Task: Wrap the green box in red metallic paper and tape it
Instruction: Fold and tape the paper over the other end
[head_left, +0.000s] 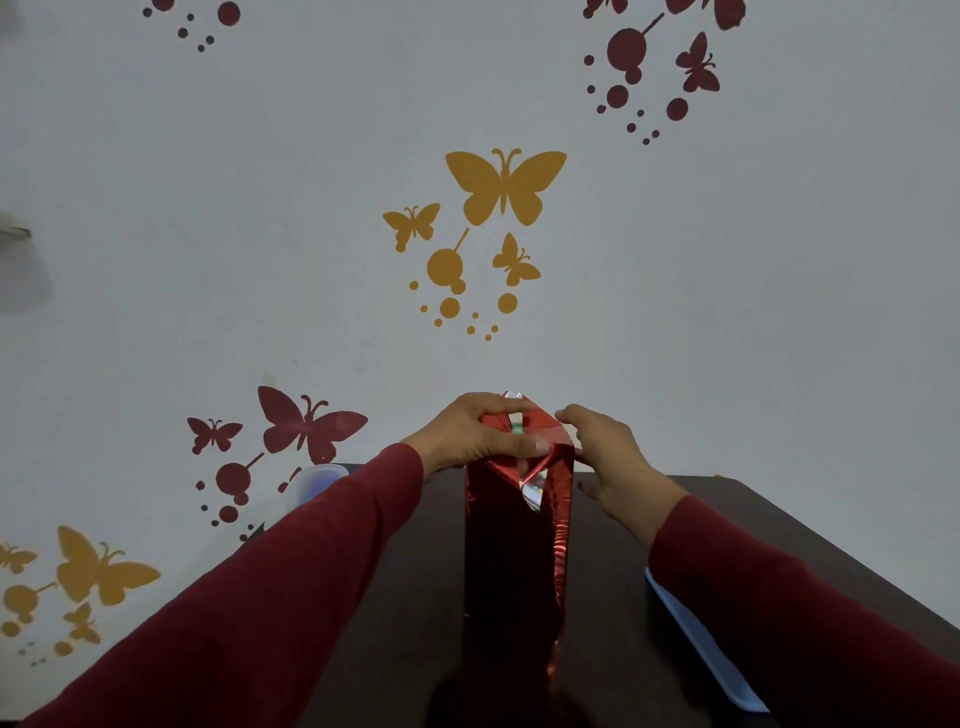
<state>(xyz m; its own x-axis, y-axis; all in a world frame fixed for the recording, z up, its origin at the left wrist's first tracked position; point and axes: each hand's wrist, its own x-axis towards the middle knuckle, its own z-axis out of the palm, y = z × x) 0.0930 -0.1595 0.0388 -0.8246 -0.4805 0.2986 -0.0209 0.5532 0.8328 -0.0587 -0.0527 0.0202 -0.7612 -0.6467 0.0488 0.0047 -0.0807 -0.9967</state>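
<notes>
Red sleeves (311, 597) nearest; green box (517, 429) stands upright on worktop (727, 519), mostly covered in red metallic paper (509, 545). Left hand (467, 441) fingers pinch the top flaps; right hand (608, 457) fingers straight, pressing the side fold. Crease flaps tight before taping.

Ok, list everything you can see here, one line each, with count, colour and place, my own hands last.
Tall box wrapped in red metallic paper: one, red, upright at table centre; a green sliver shows at the top fold.
Dark wooden table: one, dark brown, under the box.
Flat light blue tray: one, light blue, on the table right of the box.
Translucent plastic container: one, whitish, behind the left sleeve.
Butterfly wall decals: many, yellow and maroon, on the wall.
Left hand: pinches the top fold.
Right hand: fingers against the box's right top edge; grip unclear.
</notes>
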